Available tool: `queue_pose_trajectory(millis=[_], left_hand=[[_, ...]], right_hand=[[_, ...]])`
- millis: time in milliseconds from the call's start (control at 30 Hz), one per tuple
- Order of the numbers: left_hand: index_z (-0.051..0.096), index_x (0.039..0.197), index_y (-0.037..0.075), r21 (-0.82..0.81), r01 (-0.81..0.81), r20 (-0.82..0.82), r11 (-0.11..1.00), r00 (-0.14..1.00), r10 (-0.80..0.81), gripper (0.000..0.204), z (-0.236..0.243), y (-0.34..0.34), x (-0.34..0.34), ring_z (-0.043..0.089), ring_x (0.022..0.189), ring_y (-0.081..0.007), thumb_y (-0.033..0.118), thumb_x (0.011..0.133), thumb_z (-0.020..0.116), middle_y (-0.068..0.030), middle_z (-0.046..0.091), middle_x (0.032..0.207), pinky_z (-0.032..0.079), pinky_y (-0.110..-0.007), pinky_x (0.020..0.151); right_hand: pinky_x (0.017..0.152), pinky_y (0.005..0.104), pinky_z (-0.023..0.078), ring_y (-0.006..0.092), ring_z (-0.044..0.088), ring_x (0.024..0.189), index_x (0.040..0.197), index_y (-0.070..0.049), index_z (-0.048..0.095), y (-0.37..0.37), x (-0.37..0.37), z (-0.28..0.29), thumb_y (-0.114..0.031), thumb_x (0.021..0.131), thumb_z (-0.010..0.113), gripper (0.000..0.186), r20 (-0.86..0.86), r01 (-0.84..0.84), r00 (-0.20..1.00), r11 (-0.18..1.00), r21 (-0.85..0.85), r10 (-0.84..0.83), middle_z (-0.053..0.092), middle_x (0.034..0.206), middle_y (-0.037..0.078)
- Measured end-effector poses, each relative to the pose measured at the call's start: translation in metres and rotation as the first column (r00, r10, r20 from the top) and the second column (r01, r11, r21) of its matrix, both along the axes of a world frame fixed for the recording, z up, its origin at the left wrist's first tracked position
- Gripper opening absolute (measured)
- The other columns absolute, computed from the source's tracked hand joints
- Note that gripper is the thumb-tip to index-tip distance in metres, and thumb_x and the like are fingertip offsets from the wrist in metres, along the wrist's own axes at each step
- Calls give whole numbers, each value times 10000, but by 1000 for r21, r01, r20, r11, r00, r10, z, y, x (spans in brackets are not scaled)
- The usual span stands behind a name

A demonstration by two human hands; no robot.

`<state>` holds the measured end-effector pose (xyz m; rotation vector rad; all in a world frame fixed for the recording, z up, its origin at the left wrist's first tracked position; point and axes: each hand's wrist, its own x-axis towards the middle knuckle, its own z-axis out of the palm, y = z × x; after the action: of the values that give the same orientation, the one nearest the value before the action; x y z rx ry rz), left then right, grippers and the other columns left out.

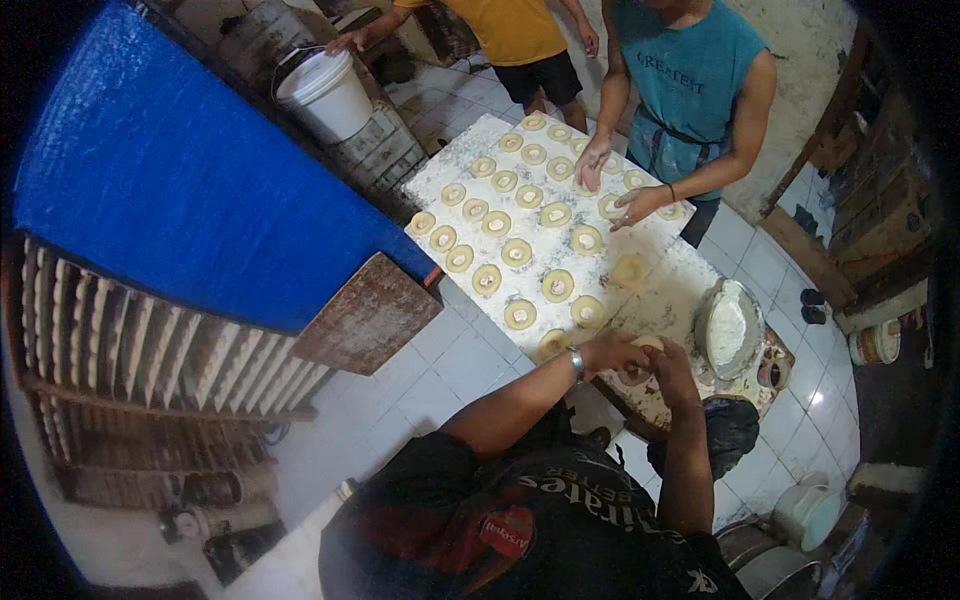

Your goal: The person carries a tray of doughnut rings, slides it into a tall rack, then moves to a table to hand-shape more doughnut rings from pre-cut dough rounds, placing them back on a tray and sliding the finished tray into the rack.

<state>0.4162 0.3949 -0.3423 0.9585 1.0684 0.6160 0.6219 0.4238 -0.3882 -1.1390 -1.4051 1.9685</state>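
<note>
My left hand (612,353), a watch on its wrist, and my right hand (678,375) meet over the near edge of the floured table (655,305). Fingers of both hands are closed around a pale dough ring (648,343), which they partly hide. Several dough rings lie spread over the flour, among them one ring (520,314) left of my hands and another ring (587,311) just beyond them. To the right of my right hand stands a metal bowl (752,335) of white flour.
Across the table a co-worker in a teal shirt (690,80) holds both hands over the rings. Another person in yellow (510,30) touches a white lidded bucket (325,92). A rack of trays (150,330) under a blue sheet (190,170) stands left. A black bag (728,435) hangs near my right forearm.
</note>
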Motion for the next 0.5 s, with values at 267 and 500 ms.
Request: queue_pose_trajectory(millis=[267, 500], left_hand=[[626, 1067, 13, -234, -256, 443, 938, 830, 337, 240, -55, 23, -55, 633, 898, -190, 126, 857, 651, -92, 647, 986, 538, -337, 857], [666, 1010, -7, -220, -519, 205, 826, 803, 560, 207, -60, 134, -55, 552, 602, -97, 96, 834, 707, -17, 612, 753, 474, -250, 563]], right_hand=[[618, 301, 450, 135, 554, 703, 904, -54, 671, 9, -17, 47, -193, 889, 589, 162, 241, -155, 955, 984, -87, 172, 612, 807, 10], [703, 273, 539, 140, 585, 755, 1014, 40, 616, 127, -66, 20, -60, 960, 548, 132, -145, 487, 839, 842, -231, -525, 639, 891, 66]])
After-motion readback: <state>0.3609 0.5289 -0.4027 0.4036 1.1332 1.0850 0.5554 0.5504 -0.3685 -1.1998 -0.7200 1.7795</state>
